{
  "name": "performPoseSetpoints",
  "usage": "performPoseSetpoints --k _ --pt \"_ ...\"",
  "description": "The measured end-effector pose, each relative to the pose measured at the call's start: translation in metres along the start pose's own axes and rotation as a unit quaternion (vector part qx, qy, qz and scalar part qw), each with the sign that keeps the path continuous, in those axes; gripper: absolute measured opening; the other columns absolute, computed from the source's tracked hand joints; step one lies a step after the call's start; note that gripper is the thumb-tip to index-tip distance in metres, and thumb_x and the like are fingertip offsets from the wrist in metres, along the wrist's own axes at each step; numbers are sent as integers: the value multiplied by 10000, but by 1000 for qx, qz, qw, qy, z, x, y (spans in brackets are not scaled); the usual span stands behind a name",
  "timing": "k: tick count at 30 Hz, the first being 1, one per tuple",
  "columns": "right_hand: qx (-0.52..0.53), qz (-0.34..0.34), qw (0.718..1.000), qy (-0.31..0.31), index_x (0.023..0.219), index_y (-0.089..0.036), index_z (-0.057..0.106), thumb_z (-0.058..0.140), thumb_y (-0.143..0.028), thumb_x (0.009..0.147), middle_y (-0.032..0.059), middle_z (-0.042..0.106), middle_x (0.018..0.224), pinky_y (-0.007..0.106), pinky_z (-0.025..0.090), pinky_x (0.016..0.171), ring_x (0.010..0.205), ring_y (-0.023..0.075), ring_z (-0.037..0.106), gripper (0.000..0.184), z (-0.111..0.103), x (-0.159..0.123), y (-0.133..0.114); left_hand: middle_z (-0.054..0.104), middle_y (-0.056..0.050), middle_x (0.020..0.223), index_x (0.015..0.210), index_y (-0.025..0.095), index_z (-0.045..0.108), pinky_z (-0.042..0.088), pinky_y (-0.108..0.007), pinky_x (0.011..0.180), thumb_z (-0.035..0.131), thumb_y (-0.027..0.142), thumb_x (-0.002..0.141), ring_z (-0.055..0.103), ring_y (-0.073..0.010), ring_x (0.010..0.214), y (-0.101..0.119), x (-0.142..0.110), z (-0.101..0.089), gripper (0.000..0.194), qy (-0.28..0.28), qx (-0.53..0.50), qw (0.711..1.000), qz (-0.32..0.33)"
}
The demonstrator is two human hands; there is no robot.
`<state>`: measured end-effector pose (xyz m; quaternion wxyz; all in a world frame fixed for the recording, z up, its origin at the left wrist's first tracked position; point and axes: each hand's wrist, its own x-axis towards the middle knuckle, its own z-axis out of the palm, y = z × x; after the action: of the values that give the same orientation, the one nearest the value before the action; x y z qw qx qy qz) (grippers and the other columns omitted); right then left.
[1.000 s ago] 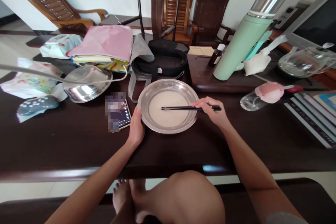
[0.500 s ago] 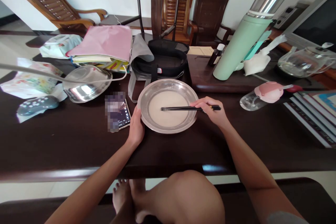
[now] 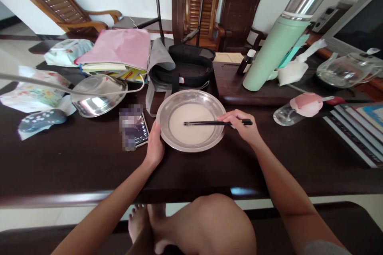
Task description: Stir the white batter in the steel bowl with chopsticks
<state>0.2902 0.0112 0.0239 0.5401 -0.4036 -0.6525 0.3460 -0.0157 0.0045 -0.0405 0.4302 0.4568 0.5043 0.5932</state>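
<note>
The wide-rimmed metal bowl (image 3: 191, 97) stands on the dark wooden counter (image 3: 89, 167), between the person's two hands, with a pale, milky liquid (image 3: 185, 133) in it. The left hand (image 3: 154, 147) is at the bowl's left side, its visible fingers resting against the outer edge of the rim; the rest are hidden behind the hand and the bowl, so I cannot tell how far apart they are or whether they grip it.

The right hand (image 3: 242, 125) is at the bowl's right edge, its fingers closed on a pair of black chopsticks (image 3: 206, 123) near their thick ends, with the index finger stretched along them. The chopsticks lie close together, nearly level, reaching across the bowl's right rim to about the middle of the liquid; whether their tips dip into it or sit just above is hard to tell.

Just left of the bowl, next to the left hand, lies a phone (image 3: 141, 132) with its screen lit and partly blurred. Right behind the bowl is an open black bag (image 3: 191, 63). Beyond the bowl to the right, a tall green flask (image 3: 272, 53) stands on a raised part of the counter.
</note>
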Motion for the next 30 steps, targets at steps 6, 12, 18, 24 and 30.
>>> performPoseSetpoints --k 6,12,18,24,30 --pt "27 15 996 81 667 -248 765 705 -528 983 46 834 756 363 652 720 732 214 806 427 -11 1 2 675 -81 1516 1385 243 718 329 -489 1327 515 563 1051 517 -325 1523 -4 1 -2 506 -3 9 1000 8" --pt "11 26 1000 12 705 -256 780 728 -571 946 48 844 789 398 671 774 803 242 822 400 -3 -1 2 681 -75 1509 1341 228 737 339 -463 1323 534 565 1039 520 -326 1519 0 0 0 496 3 7 1000 2" --pt "-27 17 998 50 726 -261 782 724 -540 956 42 857 830 395 667 786 817 238 827 367 -3 1 -3 675 -71 1515 1333 234 741 327 -483 1328 541 531 1039 506 -329 1530 2 -1 0 463 0 -1 1000 -1" --pt "33 20 997 59 652 -244 751 702 -552 974 49 822 722 365 635 679 696 216 788 449 -11 0 3 653 -83 1549 1362 217 728 297 -489 1341 520 525 1055 495 -332 1538 -2 0 -1 483 -2 14 1000 11" --pt "-27 12 1000 1 754 -273 804 742 -570 930 40 863 850 393 667 784 838 241 828 351 3 0 -2 647 -70 1558 1359 233 731 313 -466 1337 503 550 1061 501 -321 1535 -2 0 -1 492 -5 20 1000 16"
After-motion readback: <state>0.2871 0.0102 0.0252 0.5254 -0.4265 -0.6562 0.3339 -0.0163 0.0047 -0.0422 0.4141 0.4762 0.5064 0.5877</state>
